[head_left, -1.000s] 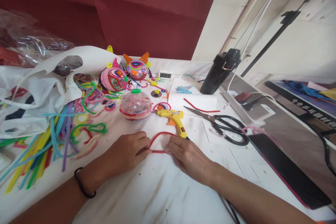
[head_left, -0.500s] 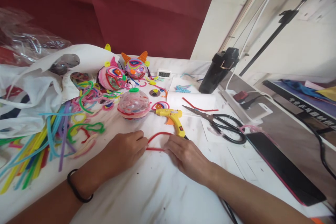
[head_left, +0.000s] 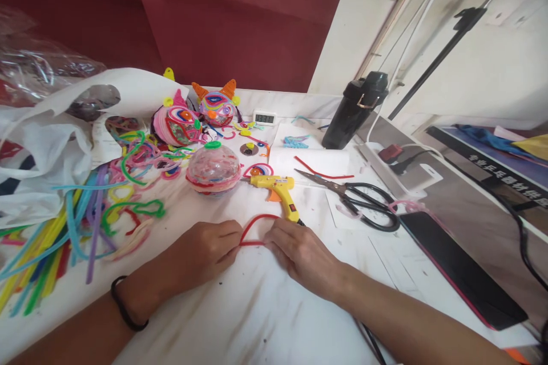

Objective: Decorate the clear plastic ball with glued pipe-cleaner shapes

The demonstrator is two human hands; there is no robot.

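A red pipe cleaner [head_left: 257,218], bent into a loop with an arched upper strand and a straight lower one, stretches between my hands just above the table. My left hand [head_left: 209,248] pinches its left end, fingers closed. At the other end my right hand [head_left: 297,248] grips it with bent fingers; the fingertips are partly hidden. Just beyond my right hand lies a yellow hot glue gun [head_left: 280,189], its nozzle toward a clear ball [head_left: 214,168] with a green cap and a red and pink band. An eye-shaped coil of pipe cleaner [head_left: 258,170] lies behind the gun.
Black-handled scissors [head_left: 349,191] and a phone [head_left: 462,268] lie to the right. Loose pipe cleaners [head_left: 55,251] and a white bag [head_left: 38,165] crowd the left. Behind stand two decorated balls [head_left: 217,108], a small timer [head_left: 264,118], a black bottle [head_left: 353,111] and a power strip [head_left: 387,168].
The view has shifted slightly. My left hand has drawn a little nearer to my right, and the upper strand of the red pipe cleaner arches more.
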